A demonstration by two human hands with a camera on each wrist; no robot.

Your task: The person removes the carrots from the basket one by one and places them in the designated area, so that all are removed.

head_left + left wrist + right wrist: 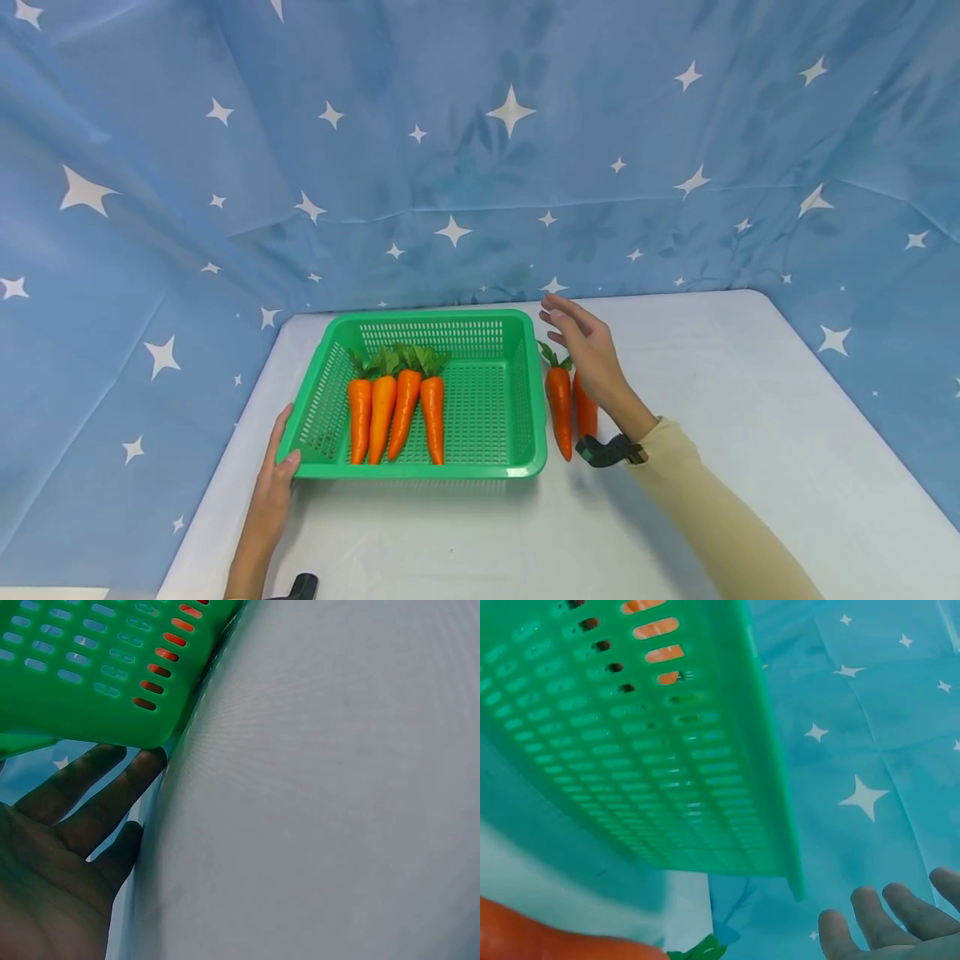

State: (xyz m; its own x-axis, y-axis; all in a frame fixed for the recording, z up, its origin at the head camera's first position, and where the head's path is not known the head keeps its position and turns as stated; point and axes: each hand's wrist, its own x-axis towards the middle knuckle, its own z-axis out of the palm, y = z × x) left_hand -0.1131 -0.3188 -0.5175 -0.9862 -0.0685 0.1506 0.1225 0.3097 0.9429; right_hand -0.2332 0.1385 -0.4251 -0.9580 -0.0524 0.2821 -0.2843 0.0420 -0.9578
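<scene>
A green plastic basket (412, 472) stands on the white table, with several leafy-topped carrots (382, 408) lying side by side in its left half. At the basket's front left corner, my left hand (270, 492) touches the outside with nearly straight fingers; its thumb lies by the rim. In the left wrist view, fingertips (150, 759) meet the basket's lower corner. My right hand (588, 342) is raised beside the basket's right wall, its fingers loosely bent and holding nothing. Below it lie one carrot (559, 408) and a second carrot (587, 408), partly hidden by the hand and wrist.
The white tabletop (750, 433) extends to the right and in front of the basket. A blue cloth (480, 167) with white stars hangs behind the table and covers the sides. Dark wrist straps (611, 451) sit on both arms.
</scene>
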